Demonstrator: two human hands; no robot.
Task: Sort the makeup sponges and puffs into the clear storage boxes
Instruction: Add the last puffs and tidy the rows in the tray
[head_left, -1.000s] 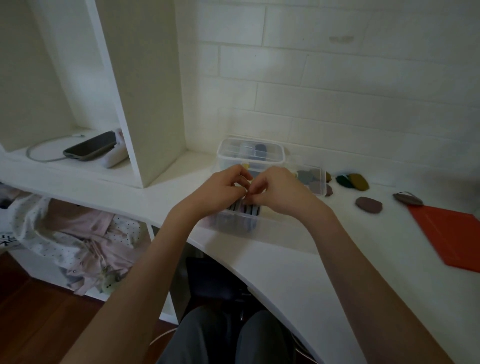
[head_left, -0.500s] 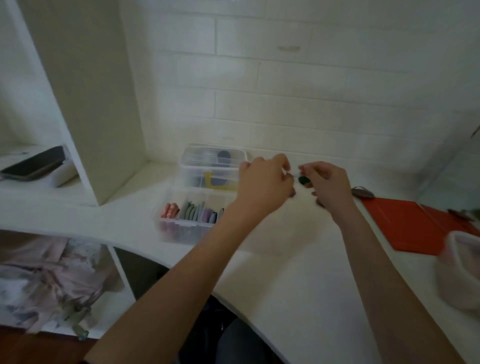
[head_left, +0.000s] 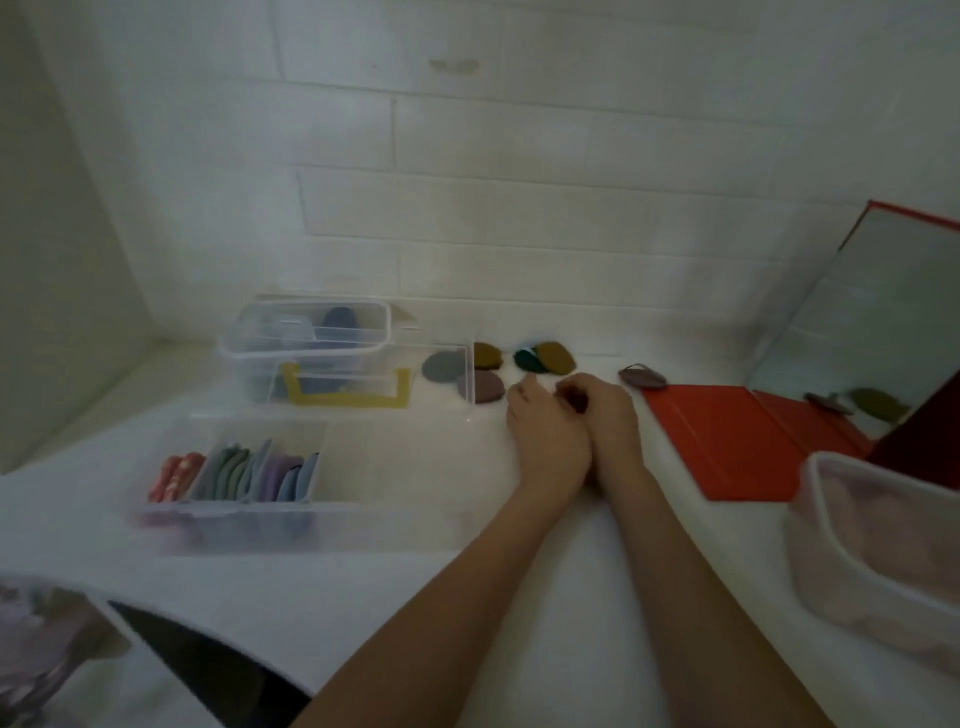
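Where hands meet, red folder beside

No legible text, labels or numbers.

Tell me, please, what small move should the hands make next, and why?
Probably carry the dark puff that the right hand seems to pinch to the divided clear box; its right compartments look unfilled, and more puffs wait by the wall.
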